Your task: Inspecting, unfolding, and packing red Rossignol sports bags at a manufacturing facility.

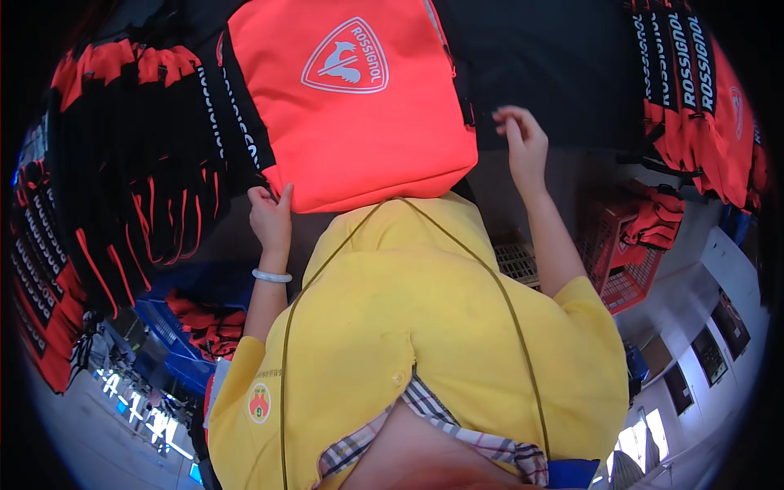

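A bright red-orange backpack (367, 139) with black sides and a pale shield emblem lies flat on the dark work surface in front of me. Its bottom edge points toward my body. At the bag's lower left corner, my left hand (271, 216) pinches the edge between thumb and fingers; a pale bangle (272, 277) circles that wrist. My right hand (527, 147) is raised just off the bag's right side, fingers loosely bent and apart, with nothing seen in it.
Rows of similar red and black bags (139, 147) stand at the left, and another stack (702, 106) at the far right. Below them are a blue crate (175, 327) holding red pieces and a red crate (625, 282) with red fabric items. A yellow apron (449, 327) covers my front.
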Motion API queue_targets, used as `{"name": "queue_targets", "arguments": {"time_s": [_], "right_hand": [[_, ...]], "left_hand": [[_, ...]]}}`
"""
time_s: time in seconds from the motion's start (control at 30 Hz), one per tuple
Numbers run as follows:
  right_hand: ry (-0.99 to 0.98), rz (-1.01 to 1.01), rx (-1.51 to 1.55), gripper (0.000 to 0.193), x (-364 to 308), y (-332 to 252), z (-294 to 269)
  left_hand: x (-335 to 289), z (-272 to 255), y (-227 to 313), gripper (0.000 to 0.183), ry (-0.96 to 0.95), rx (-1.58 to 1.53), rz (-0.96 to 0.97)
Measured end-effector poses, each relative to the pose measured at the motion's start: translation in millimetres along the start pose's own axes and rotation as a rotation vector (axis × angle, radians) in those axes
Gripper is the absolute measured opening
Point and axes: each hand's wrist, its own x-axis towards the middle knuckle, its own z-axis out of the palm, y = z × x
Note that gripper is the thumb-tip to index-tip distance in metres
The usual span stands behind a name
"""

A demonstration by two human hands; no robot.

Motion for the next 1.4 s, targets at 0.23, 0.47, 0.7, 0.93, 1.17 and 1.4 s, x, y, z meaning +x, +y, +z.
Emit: {"name": "queue_targets", "arguments": {"time_s": [0.23, 0.47, 0.7, 0.93, 1.17, 1.4], "right_hand": [[-0.205, -0.136, -0.434, 0.028, 106, -4, 50], [-0.182, -0.071, -0.54, 0.032, 87, -8, 69], [-0.272, 0.154, -0.531, 0.027, 102, -11, 49], [-0.465, -0.294, -0.225, 0.017, 12, -69, 33], [-0.683, -0.513, -0.316, 0.018, -32, -124, 45], [-0.824, -0.641, -0.133, 0.017, -4, -223, 147]], "left_hand": [[20, -11, 86, 0.025, 0.07, -0.175, 0.504], [86, 58, 296, 0.056, -0.133, -0.047, 0.477], [132, 122, 319, 0.055, -0.124, 0.153, 0.582], [86, -18, 273, 0.027, -0.247, -0.257, 0.706], [-2, -120, 191, 0.019, 0.083, -0.289, 0.679], [-54, -128, 147, 0.017, 0.225, -0.459, 0.551]]}}
